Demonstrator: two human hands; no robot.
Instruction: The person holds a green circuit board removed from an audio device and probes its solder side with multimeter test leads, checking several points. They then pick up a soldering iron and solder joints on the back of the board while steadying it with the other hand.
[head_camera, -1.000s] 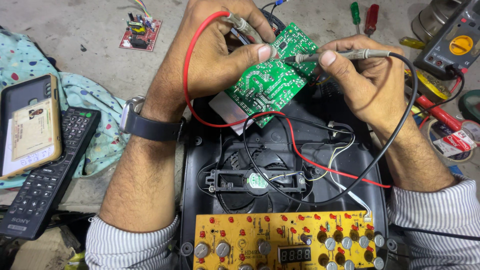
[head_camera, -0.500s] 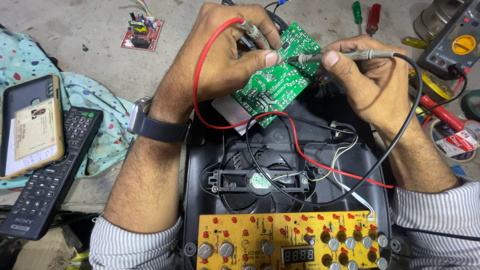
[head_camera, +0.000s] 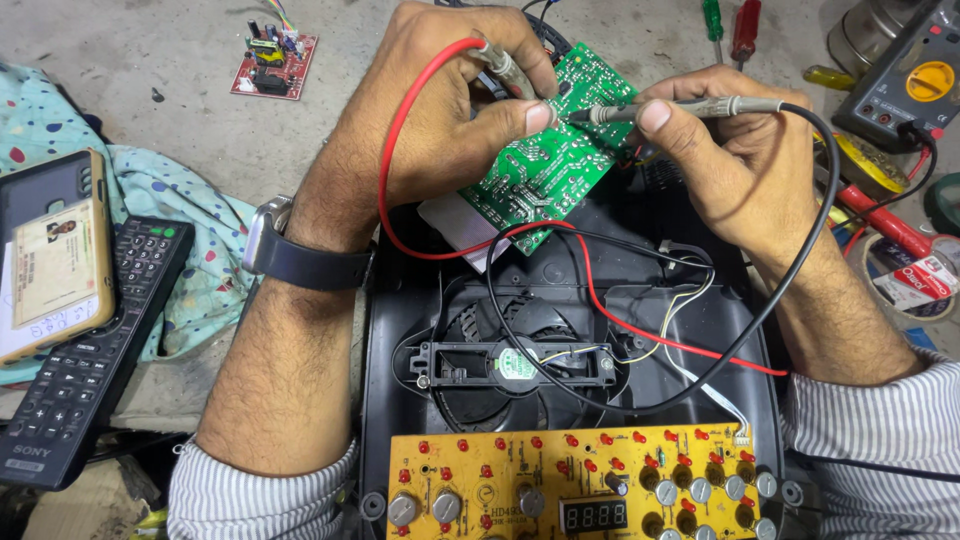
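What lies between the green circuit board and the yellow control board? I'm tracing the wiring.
In the head view, a black cooling fan sits there, crossed by red and black probe leads.

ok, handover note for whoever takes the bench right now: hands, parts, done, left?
Left hand holds the green circuit board tilted and pinches the red-lead probe onto it. Right hand presses the black-lead probe tip on the board. Multimeter sits top right. Black housing is open, fan and yellow control board exposed. Done: housing open, board lifted. Left: meter reading not legible.

green circuit board (head_camera: 545, 165) | yellow control panel (head_camera: 575, 480) | red lead (head_camera: 400, 130) | black lead (head_camera: 820, 200)
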